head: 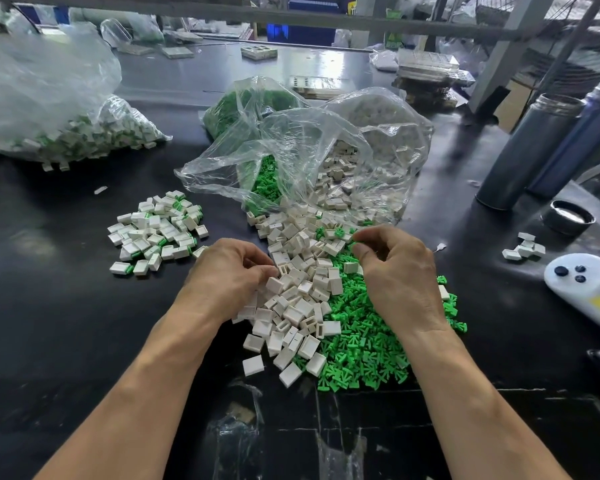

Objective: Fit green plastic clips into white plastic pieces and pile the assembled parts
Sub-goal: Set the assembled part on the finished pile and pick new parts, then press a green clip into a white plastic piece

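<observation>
Two bare hands are working over the mixed heap near the middle of the dark table (66,323). The left hand (229,271) is curling its fingers onto the white plastic pieces (298,292), seemingly pinching one; the right hand (395,271) is pinching thumb to forefinger above the green plastic clips (368,344), though whether it is holding a clip cannot be told. Doing this well probably means turning the white piece slot-up, aligning the clip squarely, then pressing home. Assembled parts (156,233) are piling to the far left.

White pieces (291,299) heaped beside loose green clips (368,348); assembled parts (156,230) piled well left.
</observation>
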Demonstrator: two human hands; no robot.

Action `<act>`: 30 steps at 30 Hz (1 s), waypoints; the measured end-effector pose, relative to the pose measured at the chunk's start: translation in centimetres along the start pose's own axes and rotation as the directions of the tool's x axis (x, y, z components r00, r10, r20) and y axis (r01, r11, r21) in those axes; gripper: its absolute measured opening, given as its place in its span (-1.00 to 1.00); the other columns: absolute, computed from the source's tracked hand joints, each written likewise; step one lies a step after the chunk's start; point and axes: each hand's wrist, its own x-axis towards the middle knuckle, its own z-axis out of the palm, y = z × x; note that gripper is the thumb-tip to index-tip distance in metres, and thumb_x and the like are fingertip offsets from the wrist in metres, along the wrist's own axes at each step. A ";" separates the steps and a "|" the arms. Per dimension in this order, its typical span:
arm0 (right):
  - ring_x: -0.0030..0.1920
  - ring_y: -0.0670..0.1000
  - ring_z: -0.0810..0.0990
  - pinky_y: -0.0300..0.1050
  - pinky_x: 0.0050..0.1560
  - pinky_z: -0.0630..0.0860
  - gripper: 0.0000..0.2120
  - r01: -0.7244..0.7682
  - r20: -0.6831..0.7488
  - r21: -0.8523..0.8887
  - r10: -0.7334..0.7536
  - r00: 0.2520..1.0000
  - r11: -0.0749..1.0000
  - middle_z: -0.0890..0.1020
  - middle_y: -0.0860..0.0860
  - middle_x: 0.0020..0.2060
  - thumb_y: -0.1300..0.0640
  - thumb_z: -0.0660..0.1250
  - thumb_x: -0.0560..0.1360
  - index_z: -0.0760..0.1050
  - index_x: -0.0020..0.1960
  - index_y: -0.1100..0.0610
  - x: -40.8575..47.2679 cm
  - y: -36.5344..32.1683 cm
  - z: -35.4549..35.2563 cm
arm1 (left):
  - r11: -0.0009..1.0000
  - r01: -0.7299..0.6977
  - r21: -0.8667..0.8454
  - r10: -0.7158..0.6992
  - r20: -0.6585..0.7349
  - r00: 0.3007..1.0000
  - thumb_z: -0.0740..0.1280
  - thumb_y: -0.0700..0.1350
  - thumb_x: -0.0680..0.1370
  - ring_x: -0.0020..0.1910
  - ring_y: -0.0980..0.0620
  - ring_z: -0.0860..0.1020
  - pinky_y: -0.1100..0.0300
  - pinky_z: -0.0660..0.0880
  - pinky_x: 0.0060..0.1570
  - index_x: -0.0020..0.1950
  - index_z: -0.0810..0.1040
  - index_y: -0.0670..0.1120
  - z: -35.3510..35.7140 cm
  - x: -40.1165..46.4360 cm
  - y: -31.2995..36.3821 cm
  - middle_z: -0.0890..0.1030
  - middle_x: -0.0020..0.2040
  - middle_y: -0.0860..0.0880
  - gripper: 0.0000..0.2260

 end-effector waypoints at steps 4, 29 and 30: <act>-0.09 -0.29 0.64 -0.47 -0.07 0.53 -0.89 0.013 0.004 0.105 -0.013 1.000 0.994 0.70 -0.20 -0.11 0.12 0.48 0.57 0.68 0.07 -0.06 -0.1 0.0 0.3 | 0.999 -0.012 0.037 0.013 -0.012 1.000 0.55 0.00 0.50 -0.22 0.20 0.64 0.19 0.55 -0.18 -0.20 0.71 0.16 0.2 -0.2 0.3 0.68 -0.31 0.23 -0.89; -0.20 -0.18 0.65 -0.36 -0.22 0.52 -0.91 -0.011 0.207 0.615 -0.148 0.967 0.789 0.73 -0.03 -0.15 0.24 0.47 0.57 0.68 0.02 0.08 -1.5 -1.3 1.3 | 0.614 -0.212 -0.760 0.360 0.032 0.932 0.47 -0.21 0.48 -0.06 -0.12 0.69 0.06 0.65 0.04 0.18 0.68 -0.11 1.2 -2.1 2.5 0.68 -0.04 -0.19 -0.73; -0.20 -0.18 0.64 -0.36 -0.22 0.52 -0.91 -0.009 0.204 0.614 -0.147 0.968 0.789 0.73 -0.04 -0.16 0.24 0.47 0.57 0.68 0.02 0.08 -1.5 -1.3 1.3 | 0.622 -0.220 -0.752 0.361 0.027 0.932 0.47 -0.21 0.48 -0.07 -0.12 0.70 0.05 0.66 0.04 0.17 0.69 -0.12 1.2 -2.2 2.5 0.70 -0.05 -0.19 -0.74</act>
